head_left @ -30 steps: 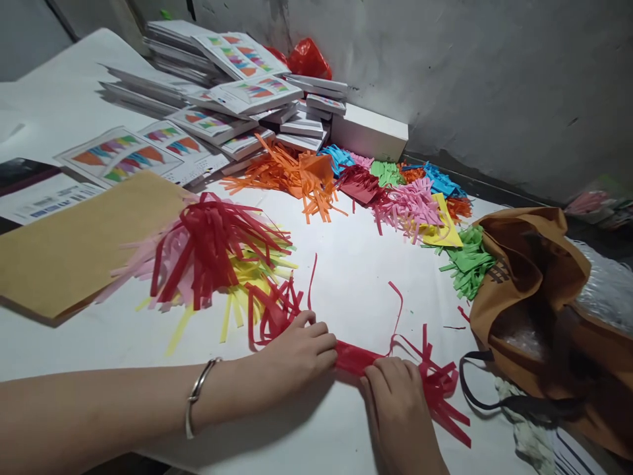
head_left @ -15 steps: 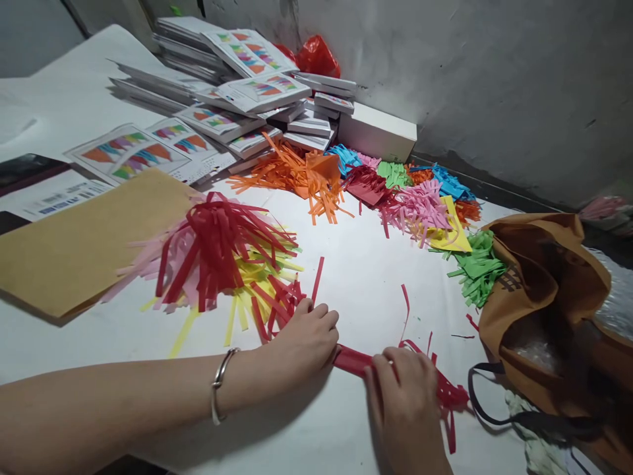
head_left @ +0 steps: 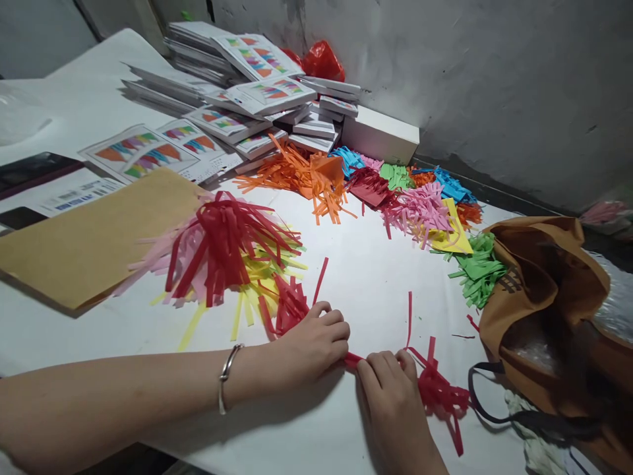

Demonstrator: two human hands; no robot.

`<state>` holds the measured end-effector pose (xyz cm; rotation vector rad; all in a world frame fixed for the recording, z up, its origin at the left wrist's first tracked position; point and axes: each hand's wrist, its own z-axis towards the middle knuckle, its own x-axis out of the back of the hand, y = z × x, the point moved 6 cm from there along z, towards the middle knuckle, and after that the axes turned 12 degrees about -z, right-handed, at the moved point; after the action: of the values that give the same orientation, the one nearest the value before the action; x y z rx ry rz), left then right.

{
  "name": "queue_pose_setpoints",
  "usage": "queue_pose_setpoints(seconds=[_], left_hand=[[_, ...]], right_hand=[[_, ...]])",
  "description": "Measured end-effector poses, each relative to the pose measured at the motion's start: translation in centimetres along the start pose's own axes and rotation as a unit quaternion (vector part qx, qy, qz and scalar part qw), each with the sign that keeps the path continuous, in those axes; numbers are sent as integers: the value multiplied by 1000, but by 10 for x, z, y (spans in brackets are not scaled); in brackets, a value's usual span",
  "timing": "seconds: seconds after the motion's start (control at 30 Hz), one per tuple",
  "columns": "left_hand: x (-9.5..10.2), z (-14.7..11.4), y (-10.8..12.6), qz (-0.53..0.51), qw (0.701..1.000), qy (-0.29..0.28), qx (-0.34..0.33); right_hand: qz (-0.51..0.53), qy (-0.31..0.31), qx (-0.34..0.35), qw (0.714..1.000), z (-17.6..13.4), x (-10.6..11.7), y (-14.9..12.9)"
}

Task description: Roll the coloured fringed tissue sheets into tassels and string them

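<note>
A red tissue-paper tassel [head_left: 350, 361] lies across the white table with a rolled middle and fringed ends. Its left fringe spreads out beyond my left hand [head_left: 319, 340], whose curled fingers press on the roll. Close by on the right, my right hand [head_left: 393, 389] has its fingers bent over the same roll, and the other fringe sticks out past it. Only a short stretch of the roll shows between the hands; the rest is under them. Up and left of my left hand, finished-looking red [head_left: 222, 231], pink and yellow tassels lie in a heap.
Orange fringed paper [head_left: 297, 173] and several other coloured bundles curve along the back. Behind them are stacked printed packets [head_left: 270, 95] and a white box [head_left: 380, 134] by the wall. A brown bag [head_left: 539, 284] stands right; a tan envelope [head_left: 99, 241] lies left.
My hands have come closer together, and the red paper between them looks narrower. My right hand has shifted slightly left. The whole view has moved a little.
</note>
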<state>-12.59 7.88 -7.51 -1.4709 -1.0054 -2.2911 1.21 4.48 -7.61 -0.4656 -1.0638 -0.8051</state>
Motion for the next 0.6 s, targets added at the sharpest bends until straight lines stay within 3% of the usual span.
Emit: queue_pose_setpoints(seconds=[0.2, 0.43, 0.5, 0.6], left_hand=[[0, -8, -9, -9, 998, 14, 56], [-7, 2, -11, 56, 989, -33, 132], [-10, 4, -12, 55, 988, -37, 136], [-12, 4, -13, 51, 989, -29, 137]], right_hand=[[-24, -20, -49, 998, -18, 0, 20], [-123, -87, -107, 983, -13, -8, 26], [-142, -71, -109, 981, -11, -7, 25], [-103, -1, -84, 991, -5, 1, 15]])
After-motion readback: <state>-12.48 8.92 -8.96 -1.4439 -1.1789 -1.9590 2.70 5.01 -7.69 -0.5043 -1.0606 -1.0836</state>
